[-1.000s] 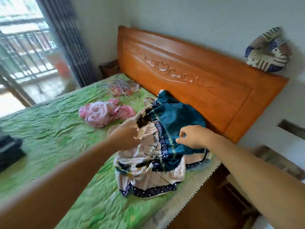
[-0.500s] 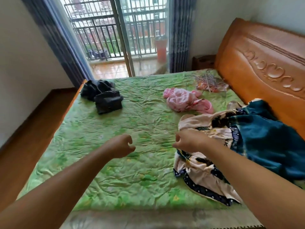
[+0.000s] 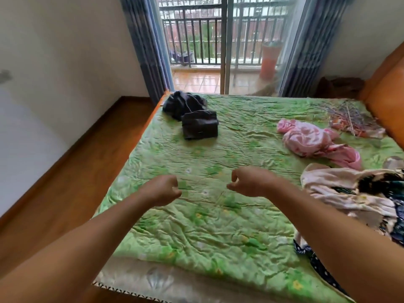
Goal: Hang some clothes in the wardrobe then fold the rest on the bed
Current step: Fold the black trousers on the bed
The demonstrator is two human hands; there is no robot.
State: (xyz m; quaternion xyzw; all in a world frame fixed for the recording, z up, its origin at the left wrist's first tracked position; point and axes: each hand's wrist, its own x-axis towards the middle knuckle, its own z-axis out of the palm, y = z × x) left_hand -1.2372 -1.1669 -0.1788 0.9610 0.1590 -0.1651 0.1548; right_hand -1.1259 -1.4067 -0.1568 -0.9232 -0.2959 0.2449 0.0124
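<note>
- left hand (image 3: 161, 190) fingers curled in, empty, over the bed (image 3: 196, 232)
- dark clothes (image 3: 192, 115) at the far corner
- right hand (image 3: 251, 182) fingers curled, empty
- pink garment (image 3: 312, 143) crumpled, looks light and floppy, I'd pinch both shoulders
- cream patterned garment (image 3: 341, 191) same deal

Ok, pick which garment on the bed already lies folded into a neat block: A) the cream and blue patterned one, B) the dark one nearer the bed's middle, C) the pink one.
B: the dark garment forms a squared block, while the pink garment and the patterned garment lie crumpled.
</note>
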